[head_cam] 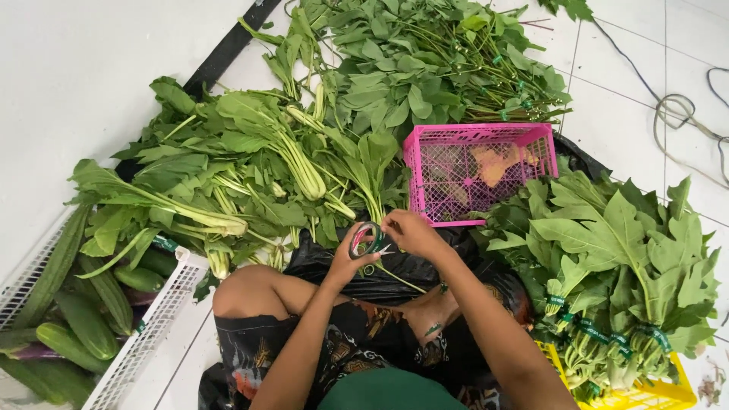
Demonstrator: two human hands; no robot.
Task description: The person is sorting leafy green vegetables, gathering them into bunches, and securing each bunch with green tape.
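The left hand (351, 257) curls around a roll of green tape (366, 240), held upright on its edge just in front of the knees, over a black plastic sheet (380, 277). Touching it from the right, the right hand (414, 231) pinches narrow at the roll's upper rim (whether it grips a loose end I cannot tell). The roll sits between both hands, nearer the left palm, with bundled leafy greens (258, 175) beyond and a pink basket (478, 171) to the right.
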